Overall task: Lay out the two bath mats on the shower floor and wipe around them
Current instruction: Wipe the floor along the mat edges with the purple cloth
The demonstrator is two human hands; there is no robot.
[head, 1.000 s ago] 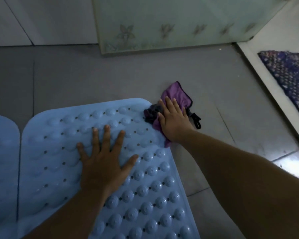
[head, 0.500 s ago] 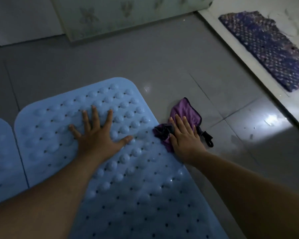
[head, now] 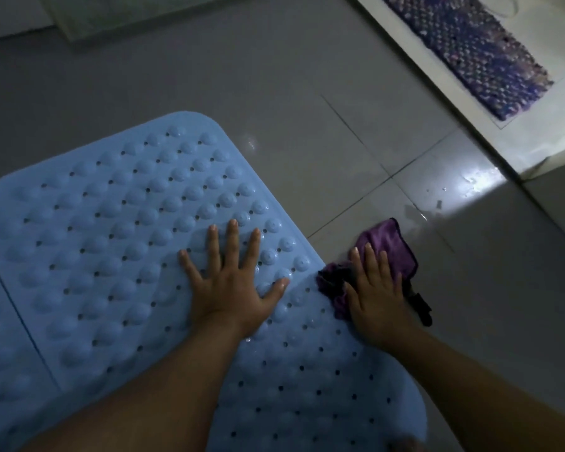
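Note:
A light blue bath mat [head: 118, 230] with raised bumps and small holes lies flat on the grey tiled floor. My left hand [head: 232, 282] presses on it with fingers spread straight. A second blue mat [head: 0, 347] lies edge to edge with it at the far left, mostly out of frame. A purple cloth [head: 388, 246] with a dark trim sits on the floor at the first mat's right edge. My right hand [head: 375, 295] lies flat on the cloth, fingers straight, pressing it to the tile.
A raised white threshold [head: 444, 93] runs along the right, with a purple woven rug [head: 470, 50] beyond it. A frosted glass panel [head: 118, 14] stands at the top left. A wet bright patch [head: 470, 187] shines on the tile near the threshold.
My right hand has slid the cloth toward me along the mat's right edge. My left hand has shifted the same way along the mat. The camera has tilted toward the right.

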